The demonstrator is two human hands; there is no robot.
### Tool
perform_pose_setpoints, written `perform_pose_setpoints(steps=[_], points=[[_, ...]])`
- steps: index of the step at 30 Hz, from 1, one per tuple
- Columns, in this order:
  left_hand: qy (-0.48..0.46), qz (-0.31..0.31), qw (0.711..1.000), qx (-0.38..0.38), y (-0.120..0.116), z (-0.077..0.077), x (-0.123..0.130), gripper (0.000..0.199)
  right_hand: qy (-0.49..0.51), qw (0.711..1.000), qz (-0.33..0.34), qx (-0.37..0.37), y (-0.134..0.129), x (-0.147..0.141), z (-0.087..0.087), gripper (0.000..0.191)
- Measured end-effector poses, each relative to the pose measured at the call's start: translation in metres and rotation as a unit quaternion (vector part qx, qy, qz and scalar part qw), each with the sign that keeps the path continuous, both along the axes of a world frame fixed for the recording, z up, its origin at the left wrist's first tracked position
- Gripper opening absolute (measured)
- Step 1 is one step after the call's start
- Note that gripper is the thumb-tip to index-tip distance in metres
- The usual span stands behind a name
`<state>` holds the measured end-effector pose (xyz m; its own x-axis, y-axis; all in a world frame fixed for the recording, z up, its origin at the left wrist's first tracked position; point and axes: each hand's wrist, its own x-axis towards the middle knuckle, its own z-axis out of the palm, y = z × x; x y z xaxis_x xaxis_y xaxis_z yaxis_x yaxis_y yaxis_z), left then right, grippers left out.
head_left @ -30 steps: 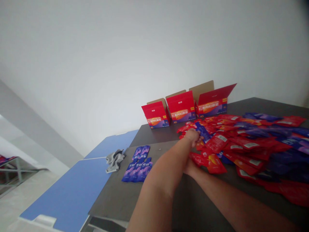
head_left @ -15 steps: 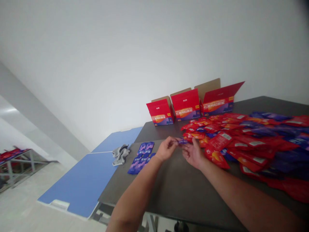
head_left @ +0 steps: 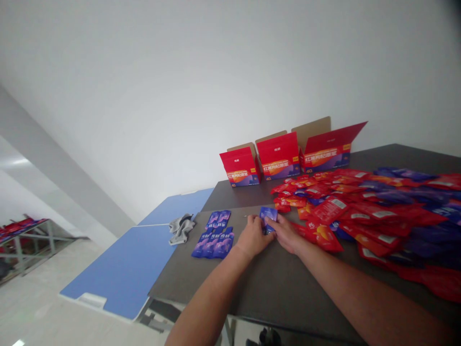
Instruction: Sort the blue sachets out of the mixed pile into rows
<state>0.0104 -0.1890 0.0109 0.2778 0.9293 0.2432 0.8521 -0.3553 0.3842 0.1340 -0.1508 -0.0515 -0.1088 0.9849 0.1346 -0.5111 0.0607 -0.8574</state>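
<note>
1. Left hand (head_left: 254,236) is curled and mostly closed, its fingers gripping the lower part of a blue-purple sachet (head_left: 268,217).
2. Right hand (head_left: 287,234) is partly open, with its fingertips pinching the same sachet's right edge. Both hands are close together above the dark desk (head_left: 273,283).
3. That sachet stands tilted between the hands, its upper end free, just in front of the red sachets' near edge.
4. To the left of the hands, a block of blue sachets (head_left: 213,242) lies flat on the desk in neat rows, well clear of the loose pile.
5. To the right, a wide heap of red and blue sachets (head_left: 374,216) spreads across the desk, overlapping one another, and its nearest pieces lie just beside the right hand.
6. Three open red cartons (head_left: 278,156) stand in a row at the far edge of the desk, their flaps raised.
7. A crumpled grey cloth (head_left: 181,228) lies at the desk's left edge, beside a blue-topped desk (head_left: 122,269).
8. Far off at lower left, a metal rack (head_left: 25,242) carries more red items.
</note>
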Motion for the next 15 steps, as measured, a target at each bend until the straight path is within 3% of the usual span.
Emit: perform_pose_setpoints(steps=[7, 12, 15], points=[[0.078, 0.039, 0.996, 0.018, 0.009, -0.001, 0.011, 0.039, -0.035, 0.999, -0.004, 0.012, -0.001, 0.0, 0.0, 0.039], [0.112, 0.129, 0.985, 0.017, 0.039, 0.01, -0.026, 0.045, -0.052, 0.998, -0.006, -0.027, -0.001, -0.001, -0.001, 0.035], [0.161, 0.204, 0.965, -0.027, 0.063, 0.014, -0.057, 0.048, -0.066, 0.998, -0.008, -0.021, -0.001, -0.001, -0.002, 0.034]])
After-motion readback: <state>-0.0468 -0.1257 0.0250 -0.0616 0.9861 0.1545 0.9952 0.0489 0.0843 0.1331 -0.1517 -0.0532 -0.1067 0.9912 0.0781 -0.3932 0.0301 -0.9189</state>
